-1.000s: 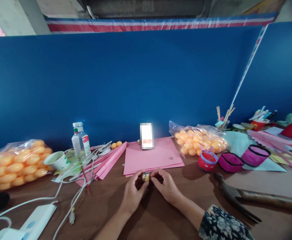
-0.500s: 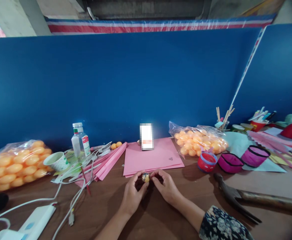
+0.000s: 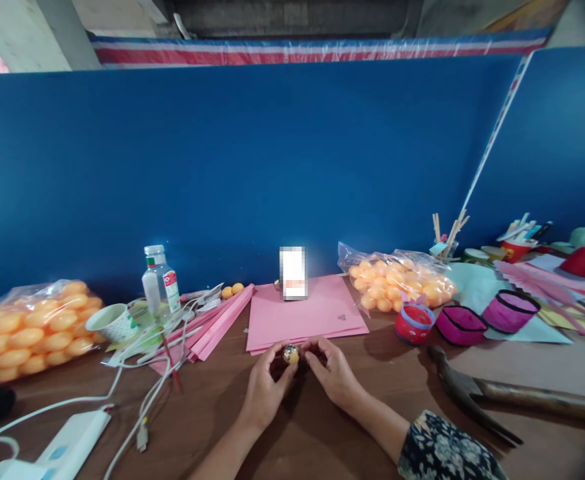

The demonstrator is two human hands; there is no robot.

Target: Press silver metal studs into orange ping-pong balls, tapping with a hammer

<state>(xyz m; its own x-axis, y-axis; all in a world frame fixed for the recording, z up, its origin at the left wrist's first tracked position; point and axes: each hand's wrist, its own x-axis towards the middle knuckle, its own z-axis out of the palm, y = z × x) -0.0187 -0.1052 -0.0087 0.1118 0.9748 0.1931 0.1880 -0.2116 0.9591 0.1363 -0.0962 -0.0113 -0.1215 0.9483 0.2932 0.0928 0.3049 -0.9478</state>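
The left hand is still pinching a patterned ball, the right hand staying narrow beside it, contents unclear, work seemingly barely advancing.

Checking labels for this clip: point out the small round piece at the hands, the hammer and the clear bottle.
Small round piece [image 3: 291, 355]: head view, middle of its visible face.
Hammer [image 3: 519, 395]: head view, on the handle.
Clear bottle [image 3: 156, 290]: head view, on the body.

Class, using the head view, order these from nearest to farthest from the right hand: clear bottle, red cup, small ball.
1. Small ball: just left, in the left hand.
2. Red cup: to the right.
3. Clear bottle: farther left.
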